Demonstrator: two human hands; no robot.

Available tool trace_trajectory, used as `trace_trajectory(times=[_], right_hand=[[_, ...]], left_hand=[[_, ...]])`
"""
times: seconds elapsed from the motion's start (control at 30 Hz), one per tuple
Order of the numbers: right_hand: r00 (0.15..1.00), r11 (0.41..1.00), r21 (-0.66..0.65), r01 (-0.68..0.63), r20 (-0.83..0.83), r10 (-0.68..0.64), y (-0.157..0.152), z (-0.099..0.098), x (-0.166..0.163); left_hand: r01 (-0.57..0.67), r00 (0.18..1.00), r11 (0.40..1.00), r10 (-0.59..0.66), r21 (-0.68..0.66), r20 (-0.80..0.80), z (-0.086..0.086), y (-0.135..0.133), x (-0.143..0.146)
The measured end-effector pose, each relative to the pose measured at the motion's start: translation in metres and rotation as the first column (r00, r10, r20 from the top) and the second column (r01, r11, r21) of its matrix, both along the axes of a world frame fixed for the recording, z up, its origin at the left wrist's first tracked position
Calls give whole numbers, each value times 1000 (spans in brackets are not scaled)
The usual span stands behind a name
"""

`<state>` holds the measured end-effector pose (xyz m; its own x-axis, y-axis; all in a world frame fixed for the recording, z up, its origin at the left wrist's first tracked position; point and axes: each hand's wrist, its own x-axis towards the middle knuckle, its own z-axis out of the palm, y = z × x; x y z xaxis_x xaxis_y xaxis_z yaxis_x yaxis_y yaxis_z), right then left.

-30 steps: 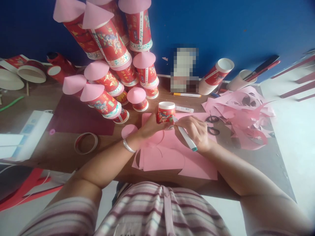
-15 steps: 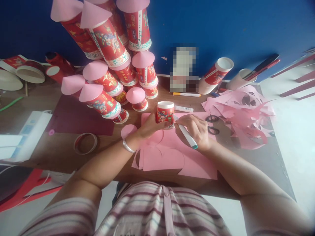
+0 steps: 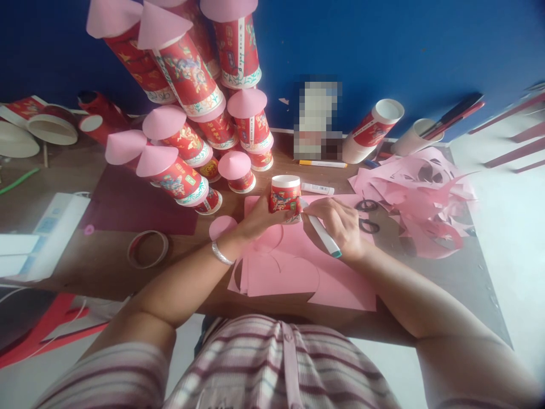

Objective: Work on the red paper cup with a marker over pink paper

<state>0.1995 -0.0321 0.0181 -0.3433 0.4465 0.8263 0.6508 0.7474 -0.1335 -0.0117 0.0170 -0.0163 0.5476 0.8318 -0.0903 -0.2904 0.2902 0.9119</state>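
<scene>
Cup [image 3: 285, 197], held in the left hand's [image 3: 260, 218] grip above the paper [image 3: 285, 278], near mid-bench [image 3: 106, 258], back from the front edge. The right hand [image 3: 342, 224] grips the marker [image 3: 323, 237], tip by the cup. Its lower band seems partly marked; the remainder is hidden. It wears no cone. White end up, long axis roughly upright.

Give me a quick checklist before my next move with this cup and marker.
1. Red cup held in left hand: ok.
2. Marker gripped in right hand: ok.
3. Marker tip touching the cup: cannot tell, too small.
4. Right hand free: not ok, it holds the marker.
5. Scissors out of both hands: ok, handles show beside the right hand.
</scene>
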Motion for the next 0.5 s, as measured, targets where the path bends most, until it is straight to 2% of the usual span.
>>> trace_trajectory(times=[0.27,0.5], right_hand=[[1000,1000,-2,-7,15,7,0,-2,2],[999,999,-8,-31,-24,31,0,-1,1]], left_hand=[[-16,1000,1000,16,-13,-12,4,0,2],[33,999,999,-33,-30,26,-3,1,-2]])
